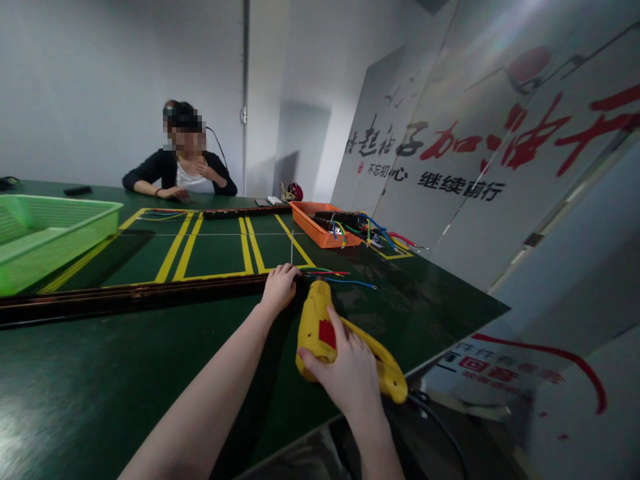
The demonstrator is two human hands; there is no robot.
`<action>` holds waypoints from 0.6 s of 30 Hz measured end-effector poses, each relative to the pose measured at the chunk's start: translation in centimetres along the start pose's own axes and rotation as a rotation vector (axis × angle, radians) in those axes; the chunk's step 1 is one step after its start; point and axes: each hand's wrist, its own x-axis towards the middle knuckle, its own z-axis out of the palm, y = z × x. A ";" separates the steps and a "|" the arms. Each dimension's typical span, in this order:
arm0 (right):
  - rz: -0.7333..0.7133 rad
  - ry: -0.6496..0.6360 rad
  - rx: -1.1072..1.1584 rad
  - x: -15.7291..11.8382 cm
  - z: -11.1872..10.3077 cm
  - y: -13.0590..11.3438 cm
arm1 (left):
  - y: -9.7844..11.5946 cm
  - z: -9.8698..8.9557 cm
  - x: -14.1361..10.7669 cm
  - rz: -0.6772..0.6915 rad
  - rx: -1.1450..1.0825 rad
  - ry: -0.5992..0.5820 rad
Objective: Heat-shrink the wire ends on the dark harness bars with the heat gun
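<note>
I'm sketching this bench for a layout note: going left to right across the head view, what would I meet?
Green basket → person across the table → left hand → yellow heat gun → black cord.

Near-left counter (100, 373) is left open up to the long dark strip (135, 295); rightward travel is blocked low down by the left forearm (210, 393). Past the strip, the taped area is bounded by the green basket (75, 253), far strip (245, 212) and orange basket (325, 233). Thin upright rod (292, 247) must be cleared. Right-hand counter is left open beyond the yellow heat gun (314, 327).
</note>
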 end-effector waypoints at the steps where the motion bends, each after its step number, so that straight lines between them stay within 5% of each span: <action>1: -0.013 -0.007 0.016 -0.1 0.1 -0.5 | 0.0 0.0 0.0 0.002 -0.004 0.005; 5: -0.024 -0.027 0.056 -0.2 -0.1 -1.3 | -0.1 0.2 -0.2 0.022 -0.030 0.017; 11: -0.045 -0.048 0.071 0.3 -1.1 1.0 | 0.1 -0.7 0.5 -0.024 -0.169 0.066; 14: -0.039 -0.026 0.050 0.6 -1.3 2.7 | 1.3 -4.4 1.8 -0.017 -0.375 0.067; 18: -0.044 0.022 0.015 1.0 -1.5 5.0 | 5.6 -13.8 1.4 0.259 -0.774 -0.224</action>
